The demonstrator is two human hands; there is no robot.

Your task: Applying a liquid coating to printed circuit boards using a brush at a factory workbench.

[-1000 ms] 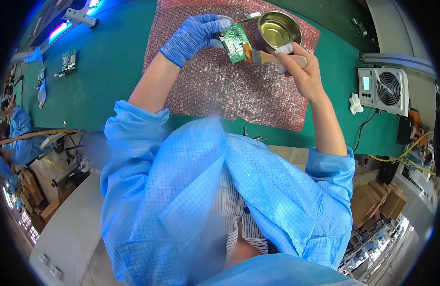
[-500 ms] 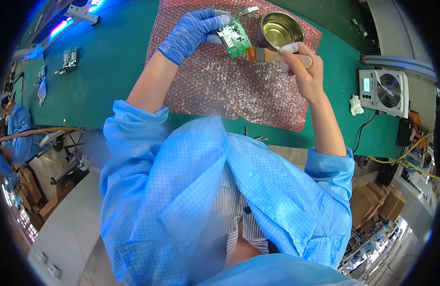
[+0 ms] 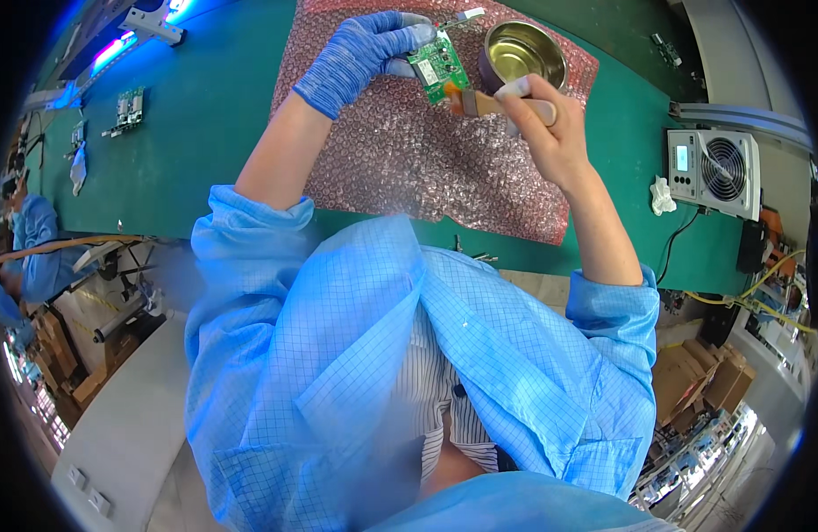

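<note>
My left hand [image 3: 366, 55], in a blue striped glove, pinches a green circuit board [image 3: 441, 67] by its left edge. A short wire with a white connector [image 3: 470, 14] sticks out at the board's top. My right hand [image 3: 551, 124], with white finger covers on its tips, is closed round the wooden handle of a flat brush [image 3: 480, 104]. The brush's orange-brown bristles touch or hover at the board's lower right corner; I cannot tell which. Just beyond the right hand stands a round metal bowl [image 3: 490, 73] with yellowish liquid.
Pink bubble wrap [image 3: 409, 168] lies under the hands on a green table [image 3: 196, 115]. More circuit boards [image 3: 128, 111] lie at the left. A white fan unit [image 3: 714, 170] and a crumpled tissue [image 3: 662, 196] are at the right. A lit purple-blue lamp [image 3: 115, 51] stands at the far left.
My right hand has moved left with the brush, bringing its bristles over the board's lower corner. The board in my left hand has tilted slightly.
</note>
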